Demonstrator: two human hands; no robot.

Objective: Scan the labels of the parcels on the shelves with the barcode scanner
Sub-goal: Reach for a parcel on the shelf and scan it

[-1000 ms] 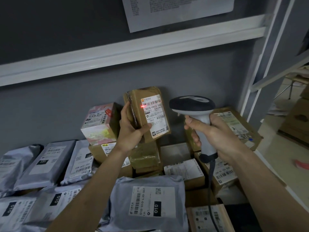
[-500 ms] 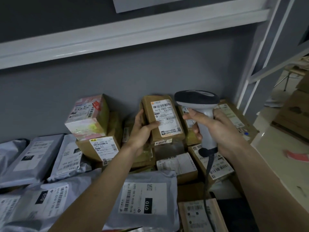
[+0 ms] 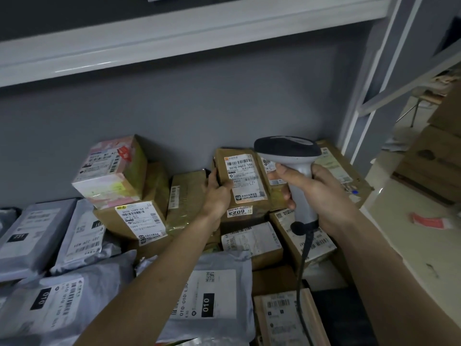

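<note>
My left hand (image 3: 217, 193) grips the left edge of a small brown parcel (image 3: 240, 178) with a white label, standing upright on other boxes against the grey wall. My right hand (image 3: 314, 193) holds a grey barcode scanner (image 3: 289, 156) by its handle, its dark head just right of the parcel's label. The scanner's black cable (image 3: 303, 265) hangs down past the boxes. No red scan line shows on the label.
Cardboard boxes, among them a pink-topped box (image 3: 109, 171) and a labelled box (image 3: 141, 221), crowd the shelf. Grey poly mailers (image 3: 212, 295) lie in front and at the left. A white shelf beam (image 3: 174, 38) runs overhead; a white upright (image 3: 361, 96) stands right.
My left hand has lowered the brown parcel from mid-air down onto the stack by the wall. The red scan light on its label is gone. The scanner moved slightly right and down.
</note>
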